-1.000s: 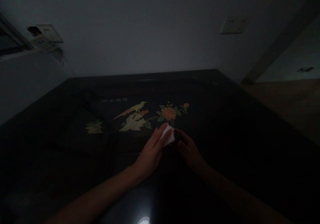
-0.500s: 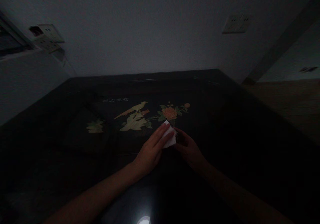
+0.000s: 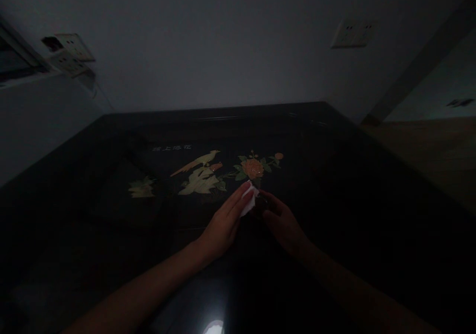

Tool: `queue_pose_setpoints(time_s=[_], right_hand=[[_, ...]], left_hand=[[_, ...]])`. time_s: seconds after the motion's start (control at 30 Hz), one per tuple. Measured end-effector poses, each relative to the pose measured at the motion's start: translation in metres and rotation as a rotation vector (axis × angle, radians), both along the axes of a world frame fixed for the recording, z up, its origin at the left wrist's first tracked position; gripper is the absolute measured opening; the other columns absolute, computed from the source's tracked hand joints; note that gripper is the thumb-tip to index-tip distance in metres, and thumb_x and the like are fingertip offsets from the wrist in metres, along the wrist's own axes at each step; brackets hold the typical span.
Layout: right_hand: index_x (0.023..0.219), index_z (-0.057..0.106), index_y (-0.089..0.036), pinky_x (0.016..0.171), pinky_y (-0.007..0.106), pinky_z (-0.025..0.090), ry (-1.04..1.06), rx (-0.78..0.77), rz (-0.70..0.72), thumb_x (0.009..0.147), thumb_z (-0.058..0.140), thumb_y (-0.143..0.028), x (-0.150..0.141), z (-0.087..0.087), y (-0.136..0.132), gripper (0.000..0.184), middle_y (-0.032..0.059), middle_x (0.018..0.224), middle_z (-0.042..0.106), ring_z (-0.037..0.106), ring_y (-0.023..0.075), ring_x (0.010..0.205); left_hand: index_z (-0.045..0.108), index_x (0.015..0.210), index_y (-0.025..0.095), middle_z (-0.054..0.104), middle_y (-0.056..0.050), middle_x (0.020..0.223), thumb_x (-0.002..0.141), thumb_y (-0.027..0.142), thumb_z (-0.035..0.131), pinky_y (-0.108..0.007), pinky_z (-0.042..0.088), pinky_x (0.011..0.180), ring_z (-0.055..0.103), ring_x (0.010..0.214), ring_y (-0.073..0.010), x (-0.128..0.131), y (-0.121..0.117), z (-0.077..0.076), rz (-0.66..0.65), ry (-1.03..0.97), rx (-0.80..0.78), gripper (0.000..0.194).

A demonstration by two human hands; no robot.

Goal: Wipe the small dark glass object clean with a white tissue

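Observation:
My left hand (image 3: 224, 223) is closed on a folded white tissue (image 3: 249, 204), with the fingers laid over it. Facing it, my right hand (image 3: 285, 223) curls its thumb and fingers around a small dark, rounded object (image 3: 261, 204). The dim light hides what kind of object it is. Tissue and object are close together, and I cannot tell whether they touch. Both hands are over a glossy black tabletop (image 3: 208, 125) decorated with a yellow bird (image 3: 204, 159), an orange flower (image 3: 252, 168) and pale rock shapes (image 3: 200, 181).
The tabletop's far edge meets a pale wall (image 3: 208, 46). One wall socket (image 3: 351, 33) is at the right, and more sockets (image 3: 74, 47) are in the left corner near a dark framed panel (image 3: 17, 53). Wooden floor (image 3: 427, 145) shows at the right. A lamp reflection glows at the bottom.
The tissue has tilted and now shows a narrower face. The dark object in my right hand shows more of its rounded side. Both arms have stayed almost in place.

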State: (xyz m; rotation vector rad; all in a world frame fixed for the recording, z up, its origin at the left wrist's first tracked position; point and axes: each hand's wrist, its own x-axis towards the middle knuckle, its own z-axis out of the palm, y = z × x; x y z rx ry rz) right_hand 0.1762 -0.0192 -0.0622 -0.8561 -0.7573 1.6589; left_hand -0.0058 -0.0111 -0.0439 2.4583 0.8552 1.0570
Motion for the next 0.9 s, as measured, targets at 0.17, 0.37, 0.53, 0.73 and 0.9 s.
queue_pose_setpoints(time_s=[0.17,0.37,0.53,0.73,0.9], right_hand=[[0.112,0.067,-0.026,0.106,0.049,0.040,-0.019,-0.017,0.006,0.056,0.088,-0.037,0.001,0.008,-0.002,0.060,0.0065,0.119,0.069,0.064,0.0269,0.109],[0.113,0.066,-0.024,0.104,0.047,0.041,-0.060,0.026,0.012,0.060,0.086,-0.041,0.001,0.010,-0.002,0.059,0.0078,0.119,0.069,0.062,0.0280,0.112],[0.112,0.066,-0.027,0.100,0.044,0.045,-0.048,-0.003,0.002,0.064,0.084,-0.039,0.002,0.002,0.000,0.053,0.0064,0.118,0.070,0.063,0.0267,0.111],[0.111,0.067,-0.027,0.100,0.043,0.044,-0.030,0.013,0.023,0.062,0.084,-0.037,0.003,-0.003,0.001,0.052,0.0066,0.121,0.069,0.060,0.0275,0.116],[0.112,0.067,-0.027,0.101,0.042,0.045,-0.100,0.032,0.012,0.062,0.085,-0.032,0.004,0.002,0.002,0.053,0.0059,0.126,0.066,0.060,0.0265,0.116]], left_hand=[[0.023,0.151,0.023,0.040,-0.008,0.151,0.092,0.006,0.035,-0.040,0.037,0.114,0.040,0.138,-0.0203,-0.001,0.001,-0.006,0.063,-0.100,-0.150,0.062],[0.018,0.152,0.024,0.022,-0.010,0.158,0.092,0.002,0.030,-0.044,0.031,0.116,0.025,0.144,-0.0222,-0.001,-0.003,-0.002,-0.015,-0.017,-0.027,0.064],[0.018,0.152,0.020,0.026,-0.013,0.157,0.097,0.008,0.030,-0.046,0.033,0.115,0.019,0.146,-0.0246,0.000,-0.006,-0.001,-0.047,0.100,0.187,0.057],[0.018,0.151,0.015,0.046,-0.015,0.145,0.098,0.011,0.035,-0.044,0.035,0.114,0.022,0.145,-0.0220,0.002,-0.006,-0.001,-0.081,0.147,0.296,0.055],[0.017,0.152,0.019,0.034,-0.013,0.153,0.095,0.005,0.028,-0.044,0.031,0.116,0.021,0.146,-0.0211,0.001,-0.005,0.000,-0.071,0.061,0.135,0.059]])
